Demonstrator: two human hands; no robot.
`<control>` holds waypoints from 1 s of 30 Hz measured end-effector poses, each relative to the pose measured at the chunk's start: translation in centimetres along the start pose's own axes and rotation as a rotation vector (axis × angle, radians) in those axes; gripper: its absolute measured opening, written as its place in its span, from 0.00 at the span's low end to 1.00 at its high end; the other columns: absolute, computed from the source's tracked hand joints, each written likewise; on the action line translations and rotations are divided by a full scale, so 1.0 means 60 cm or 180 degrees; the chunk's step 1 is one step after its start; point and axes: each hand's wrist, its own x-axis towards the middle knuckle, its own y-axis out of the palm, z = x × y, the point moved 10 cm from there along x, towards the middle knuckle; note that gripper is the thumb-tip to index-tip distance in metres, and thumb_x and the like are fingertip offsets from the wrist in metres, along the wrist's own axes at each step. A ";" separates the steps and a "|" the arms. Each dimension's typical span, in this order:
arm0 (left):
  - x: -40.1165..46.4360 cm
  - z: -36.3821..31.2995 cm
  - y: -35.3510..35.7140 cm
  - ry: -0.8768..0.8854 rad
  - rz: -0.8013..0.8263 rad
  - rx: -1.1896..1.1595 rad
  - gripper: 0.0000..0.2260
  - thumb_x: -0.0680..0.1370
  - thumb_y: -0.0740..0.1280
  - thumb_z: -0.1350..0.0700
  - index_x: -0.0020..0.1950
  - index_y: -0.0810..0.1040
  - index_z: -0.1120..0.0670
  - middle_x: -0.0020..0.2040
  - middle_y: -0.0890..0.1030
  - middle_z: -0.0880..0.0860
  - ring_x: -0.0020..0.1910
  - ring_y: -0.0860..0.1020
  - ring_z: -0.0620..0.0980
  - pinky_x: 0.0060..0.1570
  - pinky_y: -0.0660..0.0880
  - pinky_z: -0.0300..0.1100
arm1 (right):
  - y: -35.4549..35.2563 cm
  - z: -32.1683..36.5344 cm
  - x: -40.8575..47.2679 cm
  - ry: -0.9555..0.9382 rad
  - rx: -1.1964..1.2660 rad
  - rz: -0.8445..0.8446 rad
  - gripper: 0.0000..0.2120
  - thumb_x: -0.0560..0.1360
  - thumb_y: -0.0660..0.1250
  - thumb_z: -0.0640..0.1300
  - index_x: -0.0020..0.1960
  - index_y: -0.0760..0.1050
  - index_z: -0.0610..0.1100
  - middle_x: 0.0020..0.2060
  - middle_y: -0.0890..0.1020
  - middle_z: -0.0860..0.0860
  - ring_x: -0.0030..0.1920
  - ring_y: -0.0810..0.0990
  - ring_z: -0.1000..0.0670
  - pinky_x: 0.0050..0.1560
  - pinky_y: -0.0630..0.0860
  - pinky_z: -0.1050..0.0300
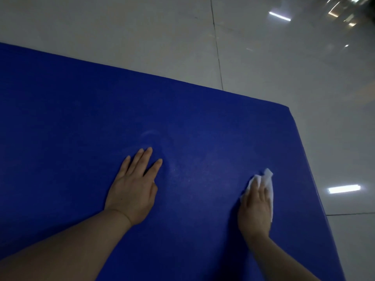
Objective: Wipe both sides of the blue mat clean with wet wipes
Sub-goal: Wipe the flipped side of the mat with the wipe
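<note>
Head view: the blue mat [142,122] lies flat on the tiled floor [263,57], its far right corner toward the upper right. It looks thick, padded and softly stiff, probably light; for flipping, its right edge seems the best hold. Its long axis cannot be told, as it runs out of view. On the mat, the left hand [132,191] presses flat, fingers spread, holding nothing. Nearer that right edge, the right hand [256,207] presses a white wet wipe [267,179] under nearly straight fingers.
</note>
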 end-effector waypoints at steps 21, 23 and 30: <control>-0.084 -0.040 -0.036 -0.0135 -0.0222 -0.0082 0.23 0.76 0.64 0.59 0.71 0.70 0.58 0.75 0.63 0.61 0.74 0.62 0.59 0.73 0.49 0.52 | 0.059 0.147 -0.188 -0.0613 0.0103 0.0337 0.26 0.76 0.49 0.43 0.73 0.63 0.40 0.73 0.65 0.42 0.71 0.67 0.42 0.73 0.59 0.50; -0.133 -0.056 -0.021 -0.0164 -0.0100 0.0000 0.25 0.74 0.67 0.59 0.71 0.70 0.58 0.75 0.63 0.61 0.73 0.62 0.59 0.72 0.51 0.54 | 0.053 0.194 -0.262 -0.0995 0.0204 0.0552 0.27 0.74 0.52 0.46 0.73 0.63 0.43 0.72 0.67 0.46 0.72 0.64 0.47 0.73 0.58 0.50; -0.159 -0.061 0.006 -0.0080 -0.0038 0.0165 0.24 0.77 0.58 0.56 0.73 0.67 0.57 0.76 0.60 0.60 0.75 0.57 0.56 0.72 0.45 0.51 | 0.029 0.029 -0.145 -0.0391 -0.0358 0.0364 0.24 0.80 0.49 0.40 0.76 0.55 0.39 0.76 0.55 0.44 0.77 0.49 0.45 0.75 0.47 0.53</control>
